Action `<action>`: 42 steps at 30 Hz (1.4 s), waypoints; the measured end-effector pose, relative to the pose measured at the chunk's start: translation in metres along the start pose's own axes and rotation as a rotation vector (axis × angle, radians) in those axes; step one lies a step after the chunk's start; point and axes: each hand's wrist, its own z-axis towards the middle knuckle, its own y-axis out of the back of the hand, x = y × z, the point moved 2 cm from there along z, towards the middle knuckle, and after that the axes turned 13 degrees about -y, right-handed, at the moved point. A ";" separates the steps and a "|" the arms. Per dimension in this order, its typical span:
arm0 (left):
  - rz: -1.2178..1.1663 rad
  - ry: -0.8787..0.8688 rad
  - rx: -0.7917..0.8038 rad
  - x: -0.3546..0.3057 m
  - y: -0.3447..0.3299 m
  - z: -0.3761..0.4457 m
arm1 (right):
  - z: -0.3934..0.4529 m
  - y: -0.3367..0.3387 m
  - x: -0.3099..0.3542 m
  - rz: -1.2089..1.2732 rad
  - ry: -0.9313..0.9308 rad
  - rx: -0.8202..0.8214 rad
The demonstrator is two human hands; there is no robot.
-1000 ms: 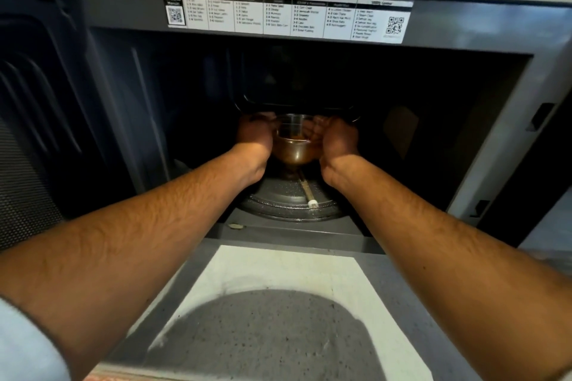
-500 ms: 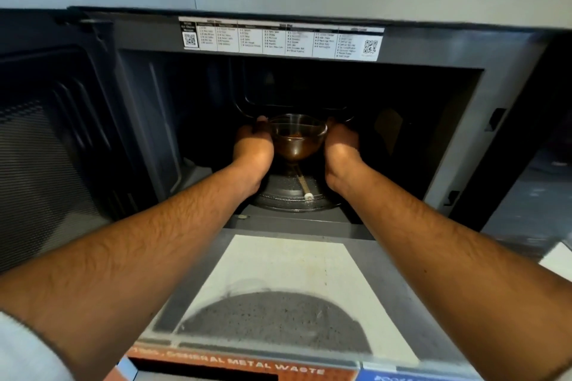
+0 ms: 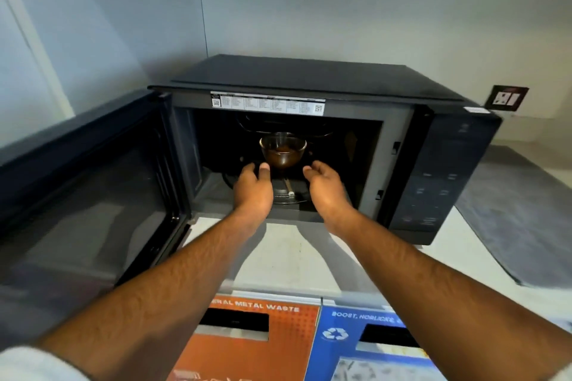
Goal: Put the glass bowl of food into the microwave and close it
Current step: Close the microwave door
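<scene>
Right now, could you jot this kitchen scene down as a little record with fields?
bowl: glass bowl with brown food, inside the microwave, over the round tray
door: microwave door swung wide open to the left
left hand: left hand open, just in front of the bowl, not gripping it
right hand: right hand open, also clear of the bowl
step left: closing the door
in front: orange and blue bin labels
</scene>
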 end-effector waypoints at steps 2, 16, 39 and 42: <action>0.035 0.022 0.041 -0.011 0.011 -0.024 | -0.021 0.004 -0.001 -0.033 -0.015 0.015; 0.794 -0.079 0.433 -0.103 0.131 -0.118 | -0.163 0.066 0.047 -0.569 0.158 0.050; 1.357 -0.142 0.214 -0.181 0.272 -0.189 | -0.134 0.211 0.101 -1.273 0.502 -0.366; 1.376 -0.112 0.221 -0.181 0.269 -0.198 | -0.125 0.219 0.099 -1.308 0.521 -0.351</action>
